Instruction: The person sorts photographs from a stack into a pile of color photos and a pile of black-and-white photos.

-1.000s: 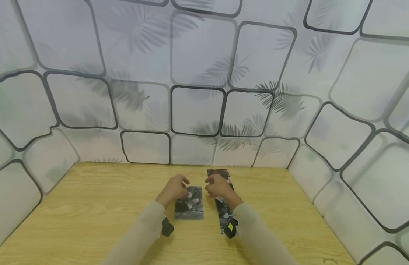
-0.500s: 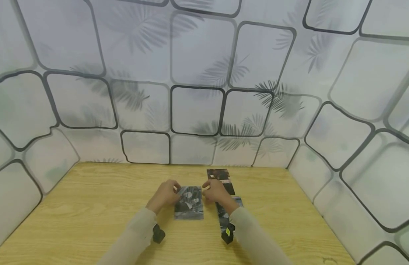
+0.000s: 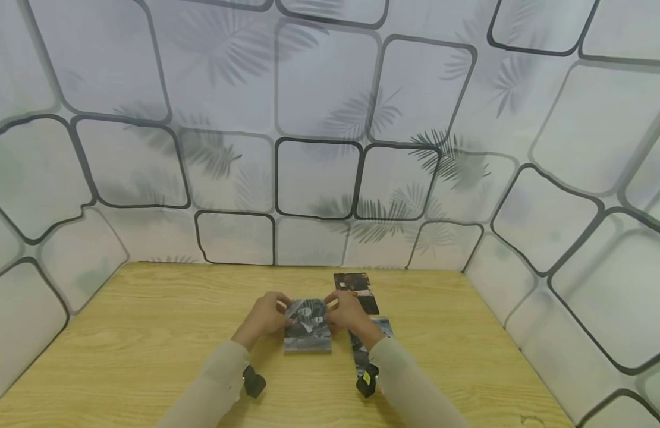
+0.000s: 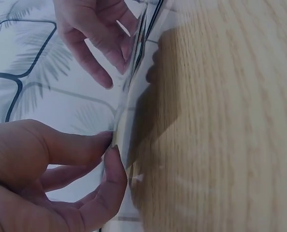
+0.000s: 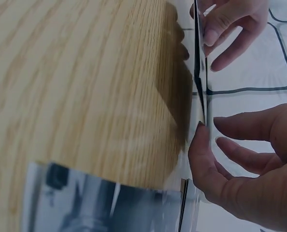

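A black-and-white photo print (image 3: 307, 327) is held just above the wooden table in the head view. My left hand (image 3: 266, 315) pinches its left edge between thumb and fingertip, as the left wrist view shows with the print (image 4: 133, 72) seen nearly edge-on. At the opposite edge my right hand (image 3: 346, 312) has a fingertip under the print (image 5: 198, 67) and the thumb close on the other side. A darker photo print (image 3: 357, 282) lies behind the right hand. Another grey photo print (image 3: 361, 352) rests under the right forearm and is partly hidden.
The light wooden table (image 3: 164, 333) is bordered by a patterned curtain (image 3: 319, 178) at the back and sides. A black wrist camera (image 3: 254, 381) sits on the left wrist; a second wrist camera (image 3: 366, 381) hangs over the grey print.
Both hands have shifted left, the right one uncovering more of the prints at right. They now grip the middle print by its sides, and it has risen slightly from the table.
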The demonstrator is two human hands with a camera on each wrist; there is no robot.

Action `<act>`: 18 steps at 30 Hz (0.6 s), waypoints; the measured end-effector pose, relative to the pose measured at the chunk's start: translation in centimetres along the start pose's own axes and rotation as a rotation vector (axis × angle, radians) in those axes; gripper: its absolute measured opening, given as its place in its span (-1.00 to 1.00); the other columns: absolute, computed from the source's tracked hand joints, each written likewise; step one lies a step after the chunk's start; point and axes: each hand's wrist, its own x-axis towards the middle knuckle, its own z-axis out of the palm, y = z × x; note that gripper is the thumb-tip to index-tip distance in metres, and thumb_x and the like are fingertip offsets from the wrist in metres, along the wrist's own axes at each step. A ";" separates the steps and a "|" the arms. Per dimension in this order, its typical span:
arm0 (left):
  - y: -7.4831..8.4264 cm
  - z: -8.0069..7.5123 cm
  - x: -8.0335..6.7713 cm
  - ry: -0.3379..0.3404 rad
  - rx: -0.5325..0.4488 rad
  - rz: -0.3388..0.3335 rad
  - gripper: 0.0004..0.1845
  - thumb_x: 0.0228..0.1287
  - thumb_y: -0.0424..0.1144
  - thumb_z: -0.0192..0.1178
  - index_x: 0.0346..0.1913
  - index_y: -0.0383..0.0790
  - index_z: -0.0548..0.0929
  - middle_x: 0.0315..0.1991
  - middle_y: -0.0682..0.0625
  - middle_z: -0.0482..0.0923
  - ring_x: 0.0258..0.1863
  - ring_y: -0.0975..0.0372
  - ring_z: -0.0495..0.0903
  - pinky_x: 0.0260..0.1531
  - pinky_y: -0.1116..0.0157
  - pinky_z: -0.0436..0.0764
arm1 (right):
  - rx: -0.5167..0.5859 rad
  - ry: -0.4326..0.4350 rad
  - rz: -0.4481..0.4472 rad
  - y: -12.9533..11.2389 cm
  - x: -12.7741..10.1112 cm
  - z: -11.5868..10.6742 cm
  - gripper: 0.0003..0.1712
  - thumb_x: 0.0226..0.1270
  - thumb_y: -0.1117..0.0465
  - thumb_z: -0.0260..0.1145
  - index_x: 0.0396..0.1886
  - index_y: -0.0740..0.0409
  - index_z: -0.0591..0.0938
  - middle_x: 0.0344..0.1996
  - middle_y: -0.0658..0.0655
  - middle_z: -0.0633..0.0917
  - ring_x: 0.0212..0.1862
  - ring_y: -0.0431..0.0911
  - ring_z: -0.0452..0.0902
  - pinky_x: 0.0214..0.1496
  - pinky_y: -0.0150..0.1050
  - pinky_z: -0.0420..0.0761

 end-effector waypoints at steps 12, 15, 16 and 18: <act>0.0 -0.3 -0.5 -0.034 -0.039 0.011 -0.53 0.13 -0.44 0.48 0.13 -0.35 0.64 -0.16 -0.21 0.71 -0.22 0.08 0.71 -0.18 0.14 0.78 | 0.050 -0.024 -0.039 0.9 0.3 -0.4 -0.56 0.29 0.32 0.48 0.15 0.23 0.61 -0.20 0.24 0.71 -0.32 -0.08 0.68 -0.29 -0.18 0.73; -0.1 -0.2 -0.6 -0.042 -0.052 0.017 -0.51 0.14 -0.45 0.47 0.16 -0.36 0.62 -0.17 -0.21 0.70 -0.24 0.09 0.70 -0.20 0.16 0.78 | 0.067 -0.017 -0.037 1.0 0.3 -0.4 -0.58 0.29 0.34 0.48 0.12 0.21 0.61 -0.37 0.16 0.70 -0.44 -0.13 0.58 -0.40 -0.25 0.61; -0.1 -0.2 -0.6 -0.045 -0.062 0.017 -0.50 0.14 -0.45 0.47 0.17 -0.36 0.61 -0.17 -0.21 0.69 -0.25 0.10 0.70 -0.22 0.17 0.78 | 0.072 -0.013 -0.040 1.0 0.3 -0.4 -0.58 0.29 0.35 0.48 0.12 0.21 0.61 -0.41 0.13 0.69 -0.47 -0.13 0.55 -0.43 -0.26 0.58; -0.2 -0.1 -0.7 -0.049 -0.078 0.012 -0.48 0.14 -0.46 0.46 0.19 -0.37 0.59 -0.15 -0.22 0.68 -0.26 0.09 0.71 -0.24 0.18 0.79 | 0.088 -0.001 -0.046 1.0 0.2 -0.4 -0.59 0.28 0.38 0.47 0.10 0.24 0.61 -0.47 0.11 0.68 -0.51 -0.12 0.51 -0.46 -0.27 0.54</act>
